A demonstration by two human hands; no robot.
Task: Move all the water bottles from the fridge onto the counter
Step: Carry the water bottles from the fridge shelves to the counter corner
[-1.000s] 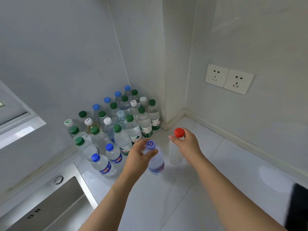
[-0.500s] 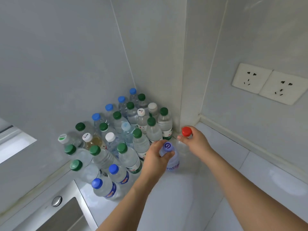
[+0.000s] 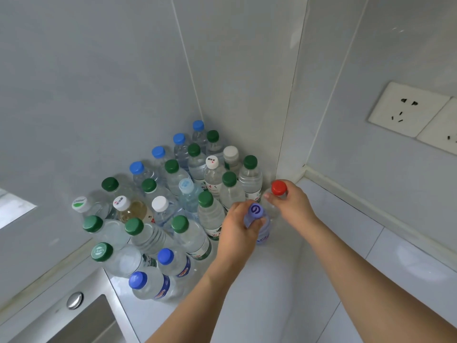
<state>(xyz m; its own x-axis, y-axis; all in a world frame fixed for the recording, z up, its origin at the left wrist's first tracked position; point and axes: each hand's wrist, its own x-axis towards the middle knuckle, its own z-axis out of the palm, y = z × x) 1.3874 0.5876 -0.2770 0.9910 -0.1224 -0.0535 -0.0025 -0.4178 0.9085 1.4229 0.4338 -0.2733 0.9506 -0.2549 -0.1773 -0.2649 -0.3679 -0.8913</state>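
- Left hand (image 3: 238, 230) gripping purple-cap bottle (image 3: 259, 225) at the neck, fingers curled round it; upright on worktop (image 3: 272, 280), just beside the bottle cluster (image 3: 173, 206) at its 4 o'clock edge.
- Right hand (image 3: 293, 205) pinching red-cap bottle (image 3: 279, 188) below the cap, fingers curled; upright, at 1 o'clock of purple-cap bottle, close to wall corner.
- Cluster packed in corner, green, blue, white caps.
- Sink (image 3: 81, 320) at 7 o'clock of cluster.
- Sockets (image 3: 405, 108) on wall at 2 o'clock.

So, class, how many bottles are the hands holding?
2: the purple-capped bottle in the left hand; the red-capped bottle in the right hand, just right of it. None hidden.
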